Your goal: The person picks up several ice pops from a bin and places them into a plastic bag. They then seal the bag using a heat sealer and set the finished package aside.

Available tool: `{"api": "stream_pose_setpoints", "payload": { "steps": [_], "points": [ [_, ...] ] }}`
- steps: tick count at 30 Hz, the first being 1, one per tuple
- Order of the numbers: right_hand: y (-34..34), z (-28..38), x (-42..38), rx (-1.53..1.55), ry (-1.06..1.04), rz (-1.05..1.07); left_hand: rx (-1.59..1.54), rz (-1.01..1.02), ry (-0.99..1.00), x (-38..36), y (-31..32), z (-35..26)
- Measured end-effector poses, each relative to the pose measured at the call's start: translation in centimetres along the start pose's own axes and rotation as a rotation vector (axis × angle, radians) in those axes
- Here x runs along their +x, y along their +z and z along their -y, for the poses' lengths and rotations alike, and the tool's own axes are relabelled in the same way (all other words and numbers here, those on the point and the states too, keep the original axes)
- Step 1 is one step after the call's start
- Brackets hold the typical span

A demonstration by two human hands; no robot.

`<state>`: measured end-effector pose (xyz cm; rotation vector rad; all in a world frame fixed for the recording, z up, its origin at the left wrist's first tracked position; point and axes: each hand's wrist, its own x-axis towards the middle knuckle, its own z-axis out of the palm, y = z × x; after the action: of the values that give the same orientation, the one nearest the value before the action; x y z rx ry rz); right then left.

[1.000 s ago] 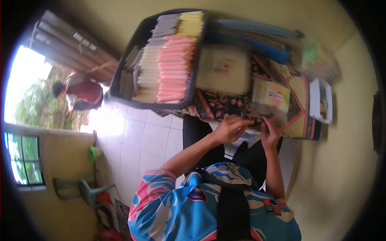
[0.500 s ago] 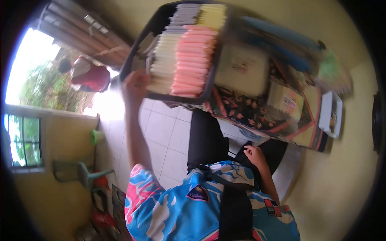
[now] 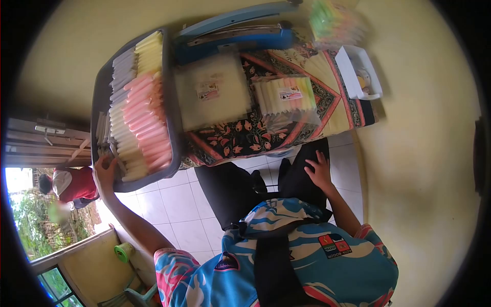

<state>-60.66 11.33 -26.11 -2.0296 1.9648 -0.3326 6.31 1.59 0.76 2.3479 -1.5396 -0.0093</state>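
Observation:
My left hand (image 3: 105,171) is at the near left corner of a dark tray (image 3: 175,138). Its fingers curl inward beside a narrow row of greyish sticks (image 3: 103,127); what they grip, if anything, I cannot make out. Packed upright in the tray are slim pastel sticks: pink sticks (image 3: 148,120), cream sticks (image 3: 125,138), lilac sticks (image 3: 124,69) and yellow sticks (image 3: 149,56). My right hand (image 3: 320,171) rests on my thigh with its fingers spread, holding nothing.
On the patterned cloth (image 3: 245,135) lie a stack of clear bags (image 3: 212,92) and a labelled pack of coloured sticks (image 3: 286,97). Behind are a blue bag sealer (image 3: 235,41) and more packs (image 3: 335,23). A white box (image 3: 353,71) stands right; another person (image 3: 76,184) is outside the doorway.
The view has swung to the right, so the tray and table appear farther left. My left hand stays at the tray's left corner, and my right hand stays on my thigh.

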Motion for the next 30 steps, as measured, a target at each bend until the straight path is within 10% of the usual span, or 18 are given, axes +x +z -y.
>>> {"api": "stream_pose_setpoints", "payload": {
  "steps": [18, 30],
  "points": [
    [1.5, -2.5, 3.2, 0.126, 0.053, -0.008, 0.402, 0.092, -0.327, 0.1, -0.2, -1.5],
    [3.2, -4.6, 3.9, 0.186, -0.012, -0.098, 0.327, -0.016, -0.060, -0.2, 0.6, 0.6]
  ]
}}
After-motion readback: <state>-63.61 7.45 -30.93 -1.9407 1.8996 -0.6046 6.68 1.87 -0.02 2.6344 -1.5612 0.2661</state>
